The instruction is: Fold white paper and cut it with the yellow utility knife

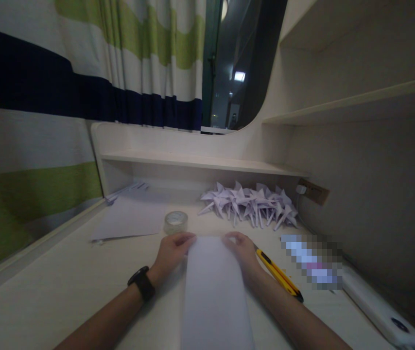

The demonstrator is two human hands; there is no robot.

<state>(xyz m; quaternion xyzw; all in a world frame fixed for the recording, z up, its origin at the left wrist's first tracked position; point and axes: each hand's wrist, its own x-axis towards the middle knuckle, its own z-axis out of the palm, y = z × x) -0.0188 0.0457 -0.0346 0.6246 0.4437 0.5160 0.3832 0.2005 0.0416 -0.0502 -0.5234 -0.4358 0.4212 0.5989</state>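
No txt, labels, brands, nos. or signs legible anywhere in head cam view.

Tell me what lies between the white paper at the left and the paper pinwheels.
A roll of clear tape lies between the left-hand paper and the pinwheels, slightly to the near side; the head view shows it.

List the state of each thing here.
Long white paper strip: held at far corners.
Left hand: pinching far left corner.
Right hand: pinching far right corner.
Yellow-black plastic cutter: lying down, blade unclear.
Clear round tape roll: lying flat.
White folded-paper pinwheels: heaped.
White paper sheets: lying flat.
Multicoloured fabric curtain: partly open.
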